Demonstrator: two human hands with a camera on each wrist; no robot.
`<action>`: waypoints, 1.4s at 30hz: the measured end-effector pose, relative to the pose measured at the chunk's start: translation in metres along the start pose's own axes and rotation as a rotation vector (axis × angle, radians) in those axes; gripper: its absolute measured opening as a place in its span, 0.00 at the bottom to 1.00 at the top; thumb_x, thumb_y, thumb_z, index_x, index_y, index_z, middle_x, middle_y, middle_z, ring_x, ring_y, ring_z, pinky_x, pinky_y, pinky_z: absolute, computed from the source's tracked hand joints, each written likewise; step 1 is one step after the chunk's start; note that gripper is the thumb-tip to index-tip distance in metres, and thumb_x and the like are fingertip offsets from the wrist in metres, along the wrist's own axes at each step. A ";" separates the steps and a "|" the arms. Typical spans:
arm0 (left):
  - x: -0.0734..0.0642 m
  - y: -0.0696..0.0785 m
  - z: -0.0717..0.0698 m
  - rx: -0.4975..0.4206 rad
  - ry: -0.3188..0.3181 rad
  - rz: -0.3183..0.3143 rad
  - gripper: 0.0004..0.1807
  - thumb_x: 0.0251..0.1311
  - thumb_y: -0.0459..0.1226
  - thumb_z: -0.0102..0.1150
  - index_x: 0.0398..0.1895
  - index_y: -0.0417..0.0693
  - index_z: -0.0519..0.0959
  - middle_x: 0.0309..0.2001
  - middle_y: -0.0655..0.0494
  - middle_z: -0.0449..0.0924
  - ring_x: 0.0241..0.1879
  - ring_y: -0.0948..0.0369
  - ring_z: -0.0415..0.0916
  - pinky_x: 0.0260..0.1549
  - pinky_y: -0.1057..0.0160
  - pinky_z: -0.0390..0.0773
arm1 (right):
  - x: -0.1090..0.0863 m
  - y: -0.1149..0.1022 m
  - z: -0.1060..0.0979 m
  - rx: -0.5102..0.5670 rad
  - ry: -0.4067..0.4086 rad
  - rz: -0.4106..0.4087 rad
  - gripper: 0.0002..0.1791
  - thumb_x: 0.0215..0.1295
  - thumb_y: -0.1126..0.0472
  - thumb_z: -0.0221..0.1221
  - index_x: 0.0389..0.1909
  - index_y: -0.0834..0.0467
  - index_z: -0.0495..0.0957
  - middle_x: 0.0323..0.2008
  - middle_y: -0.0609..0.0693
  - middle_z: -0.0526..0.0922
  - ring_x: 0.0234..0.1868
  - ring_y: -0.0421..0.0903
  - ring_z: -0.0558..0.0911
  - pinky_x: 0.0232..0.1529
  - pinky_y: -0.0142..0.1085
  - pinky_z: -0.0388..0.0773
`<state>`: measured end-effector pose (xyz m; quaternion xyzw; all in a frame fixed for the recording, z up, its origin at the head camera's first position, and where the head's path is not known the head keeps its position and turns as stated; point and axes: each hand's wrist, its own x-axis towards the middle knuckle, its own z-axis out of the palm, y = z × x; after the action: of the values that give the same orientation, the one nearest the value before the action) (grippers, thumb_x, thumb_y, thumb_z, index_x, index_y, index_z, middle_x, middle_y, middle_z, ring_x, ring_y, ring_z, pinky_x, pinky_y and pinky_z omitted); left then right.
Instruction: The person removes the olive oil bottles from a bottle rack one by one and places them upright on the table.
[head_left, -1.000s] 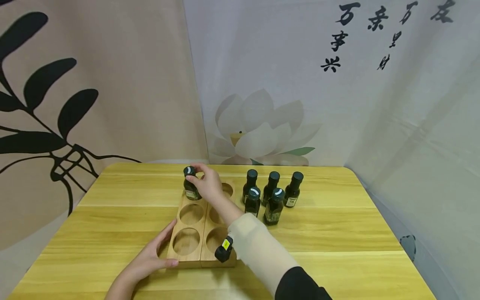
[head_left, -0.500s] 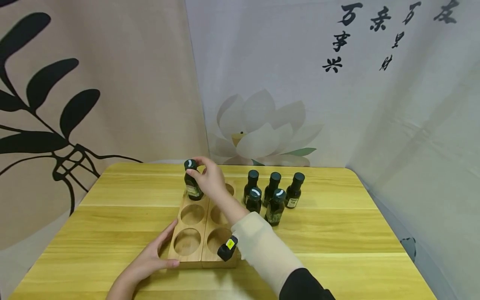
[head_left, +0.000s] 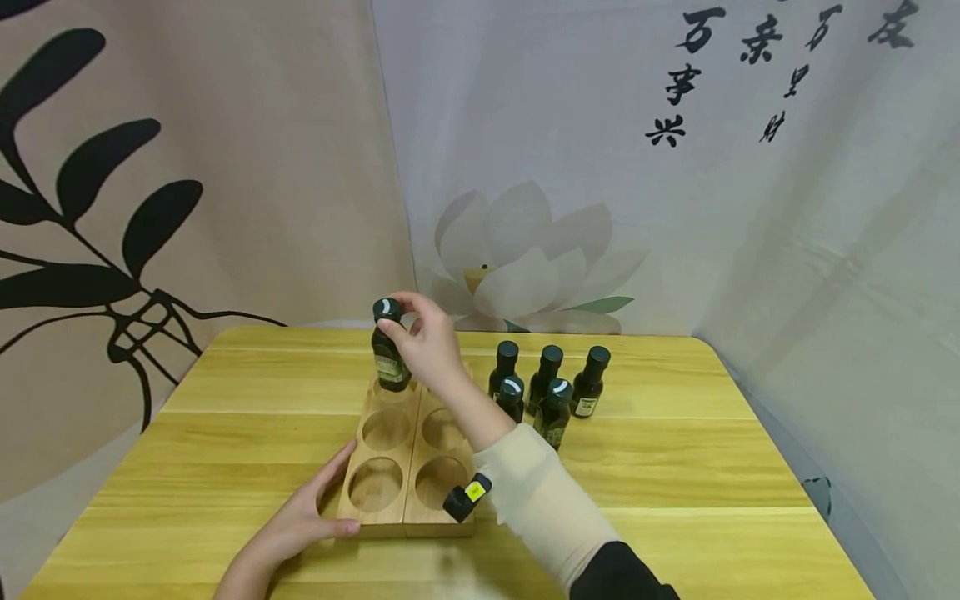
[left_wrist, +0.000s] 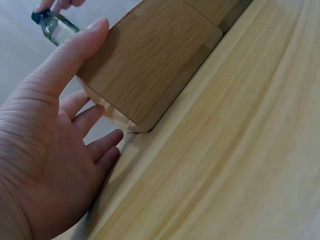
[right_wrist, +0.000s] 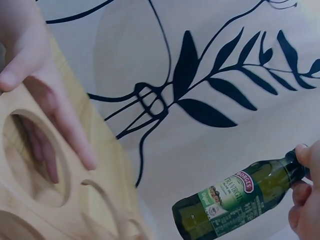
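My right hand (head_left: 431, 342) pinches a small dark-green olive oil bottle (head_left: 390, 354) by its black-capped neck. In the head view the bottle hangs over the far left end of a light wooden rack (head_left: 408, 475) with two columns of round holes. A green label shows on the held bottle (right_wrist: 227, 197) in the right wrist view, where the bottle is tilted. My left hand (head_left: 303, 508) rests at the rack's near left corner, fingers along its side. In the left wrist view its thumb (left_wrist: 75, 57) lies at the edge of the rack's front face (left_wrist: 155, 60).
Several like bottles (head_left: 587, 383) stand upright in a group right of the rack, partly behind the right forearm. The wooden table (head_left: 645, 542) reaches back to a printed cloth backdrop (head_left: 562, 100). A black band with a small camera (head_left: 467, 498) sits at the right wrist.
My right hand has lifted the olive oil bottle up from the rack's far left hole and slightly to the right. The left hand and the rack have stayed in place.
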<state>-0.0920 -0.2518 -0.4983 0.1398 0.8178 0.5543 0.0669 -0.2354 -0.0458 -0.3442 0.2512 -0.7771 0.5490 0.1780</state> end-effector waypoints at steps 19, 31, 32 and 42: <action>-0.002 -0.001 0.000 -0.032 -0.020 -0.009 0.57 0.48 0.33 0.72 0.77 0.57 0.46 0.73 0.36 0.44 0.68 0.35 0.45 0.58 0.30 0.45 | -0.004 -0.039 -0.062 0.104 -0.005 -0.073 0.18 0.60 0.64 0.65 0.51 0.60 0.78 0.39 0.52 0.79 0.15 0.43 0.65 0.16 0.32 0.64; -0.001 -0.003 0.000 -0.040 -0.024 -0.002 0.57 0.47 0.32 0.72 0.77 0.59 0.46 0.73 0.38 0.43 0.69 0.37 0.44 0.59 0.31 0.45 | -0.009 -0.048 -0.106 0.160 0.022 -0.109 0.16 0.59 0.68 0.65 0.49 0.61 0.79 0.37 0.53 0.79 0.11 0.44 0.61 0.12 0.33 0.58; -0.001 -0.003 0.000 -0.041 -0.024 -0.002 0.57 0.47 0.32 0.72 0.77 0.59 0.46 0.73 0.37 0.43 0.69 0.36 0.44 0.59 0.31 0.45 | -0.010 -0.048 -0.110 0.157 0.027 -0.107 0.16 0.59 0.68 0.65 0.49 0.61 0.79 0.37 0.53 0.79 0.11 0.44 0.60 0.12 0.33 0.58; -0.001 -0.002 -0.001 -0.042 -0.025 -0.011 0.57 0.48 0.32 0.72 0.77 0.60 0.46 0.73 0.37 0.44 0.68 0.35 0.44 0.57 0.28 0.45 | -0.017 -0.046 -0.148 0.115 0.064 -0.112 0.16 0.59 0.69 0.64 0.50 0.63 0.79 0.37 0.52 0.80 0.11 0.44 0.59 0.11 0.33 0.57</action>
<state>-0.0916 -0.2538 -0.5001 0.1409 0.8058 0.5692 0.0830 -0.1950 0.0842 -0.2690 0.2867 -0.7228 0.5897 0.2183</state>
